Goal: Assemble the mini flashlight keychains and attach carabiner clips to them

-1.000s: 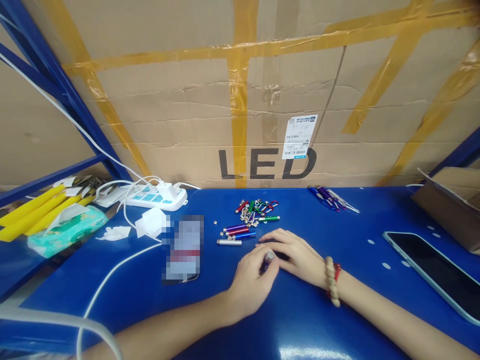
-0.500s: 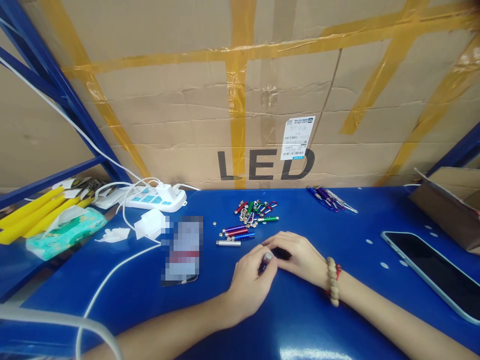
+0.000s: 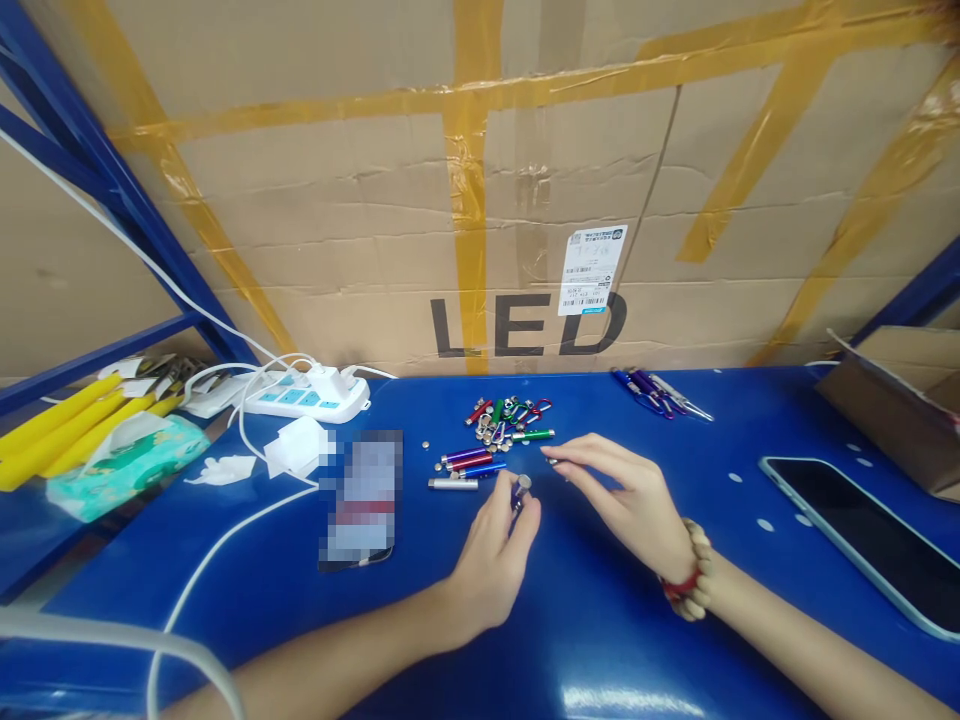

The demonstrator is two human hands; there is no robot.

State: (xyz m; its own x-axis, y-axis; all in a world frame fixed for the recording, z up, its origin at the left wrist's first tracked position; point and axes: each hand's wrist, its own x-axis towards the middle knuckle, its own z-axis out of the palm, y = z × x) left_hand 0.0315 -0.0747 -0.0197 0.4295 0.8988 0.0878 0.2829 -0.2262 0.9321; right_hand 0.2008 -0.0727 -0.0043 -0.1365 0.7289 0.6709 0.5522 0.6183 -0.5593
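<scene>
My left hand [image 3: 495,560] is closed around a small purple keychain flashlight [image 3: 519,490], its round silvery end pointing up. To the right, my right hand [image 3: 622,490] pinches a tiny silvery piece [image 3: 553,461] between thumb and fingertips; it looks like a button cell but is too small to be sure. Just beyond the hands lie a silver tube [image 3: 453,484] and coloured tubes [image 3: 466,462] in a row. Behind them is a pile of button cells [image 3: 489,430] mixed with small carabiners [image 3: 536,411] and a green tube [image 3: 534,435].
Several flashlights with clips [image 3: 656,392] lie at the back right. A phone [image 3: 367,500] is on the left, another phone [image 3: 862,540] on the right near an open cardboard box [image 3: 892,410]. A power strip [image 3: 315,398], tissues and white cables [image 3: 195,570] occupy the left side.
My hands have come apart: the right has moved away to the right, pinching a tiny silvery piece. My left hand has shifted slightly left, still holding the flashlight. The camera view has shifted slightly.
</scene>
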